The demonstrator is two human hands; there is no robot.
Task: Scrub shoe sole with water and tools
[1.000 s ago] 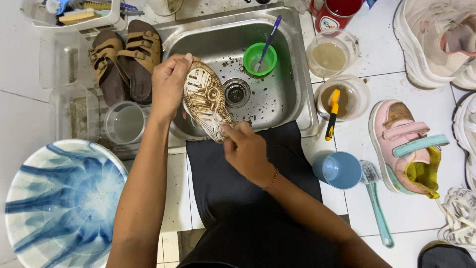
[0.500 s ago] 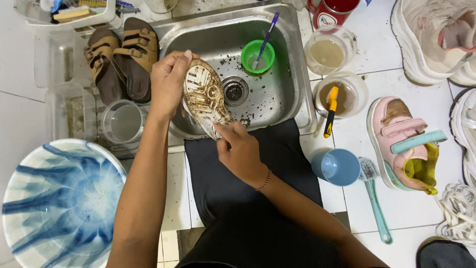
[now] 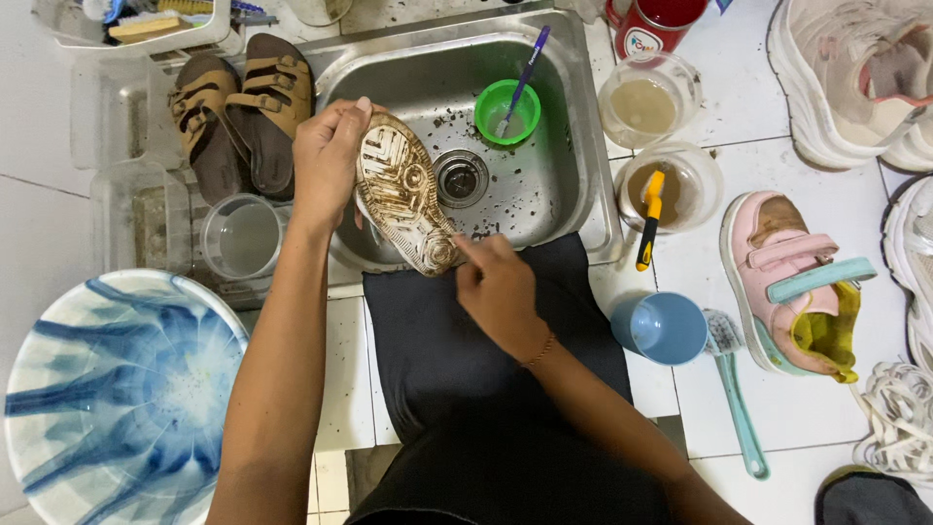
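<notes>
My left hand [image 3: 326,160] grips a small shoe [image 3: 400,199] by its toe end and holds it sole-up over the near edge of the steel sink [image 3: 559,199]. The pale patterned sole is stained brown with dirt. My right hand [image 3: 496,292] is at the heel end, fingers curled and fingertips pressed against the sole. I cannot see whether it pinches anything thin. Dark crumbs of dirt speckle the sink floor around the drain [image 3: 460,178].
A green cup [image 3: 507,112] with a purple toothbrush stands in the sink. Brown sandals [image 3: 243,112] and a clear cup [image 3: 243,238] lie left, a blue-white bowl [image 3: 107,389] near left. On the right are murky tubs [image 3: 680,185], a blue cup [image 3: 666,329], a teal brush [image 3: 734,399], a pink shoe [image 3: 777,262] and white sneakers [image 3: 855,78].
My right hand has shifted slightly to the right along the heel of the sole. The left hand keeps holding the shoe in much the same place.
</notes>
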